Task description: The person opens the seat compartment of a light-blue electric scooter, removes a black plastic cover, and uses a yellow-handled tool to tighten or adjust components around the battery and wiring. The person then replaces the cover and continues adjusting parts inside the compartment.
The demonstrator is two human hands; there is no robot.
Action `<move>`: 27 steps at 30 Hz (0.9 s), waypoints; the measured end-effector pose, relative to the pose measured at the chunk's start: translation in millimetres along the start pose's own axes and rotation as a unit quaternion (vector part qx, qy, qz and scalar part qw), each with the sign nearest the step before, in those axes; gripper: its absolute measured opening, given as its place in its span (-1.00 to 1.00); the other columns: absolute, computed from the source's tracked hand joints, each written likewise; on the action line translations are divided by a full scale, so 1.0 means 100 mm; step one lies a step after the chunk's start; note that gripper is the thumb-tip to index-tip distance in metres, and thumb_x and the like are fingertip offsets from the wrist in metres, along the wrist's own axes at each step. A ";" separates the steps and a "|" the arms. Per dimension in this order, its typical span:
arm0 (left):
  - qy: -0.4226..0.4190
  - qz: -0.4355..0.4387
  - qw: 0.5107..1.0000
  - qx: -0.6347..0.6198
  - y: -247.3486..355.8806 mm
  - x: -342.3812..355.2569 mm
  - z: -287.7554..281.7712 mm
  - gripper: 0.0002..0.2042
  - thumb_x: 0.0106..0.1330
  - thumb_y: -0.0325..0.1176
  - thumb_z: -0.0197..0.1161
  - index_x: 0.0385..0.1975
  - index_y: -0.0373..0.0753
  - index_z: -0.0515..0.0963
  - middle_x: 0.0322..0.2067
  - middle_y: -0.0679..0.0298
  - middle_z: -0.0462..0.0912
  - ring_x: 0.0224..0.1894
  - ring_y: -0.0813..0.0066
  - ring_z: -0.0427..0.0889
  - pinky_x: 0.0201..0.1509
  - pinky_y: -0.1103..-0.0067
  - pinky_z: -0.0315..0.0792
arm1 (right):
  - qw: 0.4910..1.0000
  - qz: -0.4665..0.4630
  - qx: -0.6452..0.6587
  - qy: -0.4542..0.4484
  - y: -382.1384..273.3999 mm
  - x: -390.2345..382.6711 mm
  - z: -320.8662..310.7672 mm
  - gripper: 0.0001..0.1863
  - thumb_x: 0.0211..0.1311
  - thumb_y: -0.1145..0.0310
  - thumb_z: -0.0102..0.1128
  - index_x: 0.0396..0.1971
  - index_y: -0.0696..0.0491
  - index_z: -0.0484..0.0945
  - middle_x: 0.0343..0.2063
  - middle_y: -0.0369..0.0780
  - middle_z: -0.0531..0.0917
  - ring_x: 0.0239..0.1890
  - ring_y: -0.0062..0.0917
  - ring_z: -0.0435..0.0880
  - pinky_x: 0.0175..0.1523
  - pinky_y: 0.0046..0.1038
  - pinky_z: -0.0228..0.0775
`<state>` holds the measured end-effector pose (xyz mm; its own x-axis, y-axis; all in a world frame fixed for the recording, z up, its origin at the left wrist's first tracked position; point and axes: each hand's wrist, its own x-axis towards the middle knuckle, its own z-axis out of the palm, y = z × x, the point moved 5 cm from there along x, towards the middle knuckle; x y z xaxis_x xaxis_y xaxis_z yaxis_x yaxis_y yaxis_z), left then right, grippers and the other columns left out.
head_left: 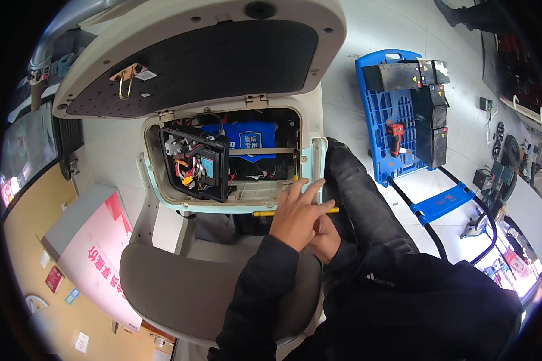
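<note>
An open-lidded storage compartment [150,180] in a light-coloured vehicle holds a tilted black frame with wiring and a control module [208,162], beside a blue-and-black battery [247,135] under a strap. My left hand [298,213] is at the compartment's lower right corner, fingers spread and extended. Behind it, my right hand [324,239] is mostly hidden; I cannot make out what it holds. A long yellow bar-shaped item [265,213] lies crosswise behind both hands, below the compartment's edge. The dark lid [199,60] stands raised above.
A grey seat [180,283] lies below the compartment. Right of my dark-trousered leg [367,210], a blue trolley [373,120] carries several black batteries [430,144] and a red power tool [395,135]. A pink sign board [84,240] is at left; parts [510,150] lie at far right.
</note>
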<state>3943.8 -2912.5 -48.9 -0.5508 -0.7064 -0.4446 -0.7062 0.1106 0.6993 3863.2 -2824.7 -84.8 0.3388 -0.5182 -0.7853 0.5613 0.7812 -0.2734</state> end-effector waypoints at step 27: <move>0.145 0.125 0.956 0.223 -0.37 -0.51 0.10 -0.73 0.11 -0.17 0.49 -0.21 -0.03 0.67 0.24 0.22 0.45 0.42 0.03 0.26 0.38 0.01 0.12 | 0.392 -0.413 -0.746 -0.344 -1.50 1.01 0.54 -0.61 0.45 0.14 0.16 -0.60 0.00 0.60 -0.59 -0.27 0.61 -0.42 -0.34 0.64 -0.08 -0.27 0.43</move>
<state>3993.2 -2873.8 -57.7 -0.6266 -0.7758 -0.0746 -0.7233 0.5433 0.4262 3854.2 -3013.4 -93.0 0.9190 -0.3789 0.1091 -0.1993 -0.6851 -0.7007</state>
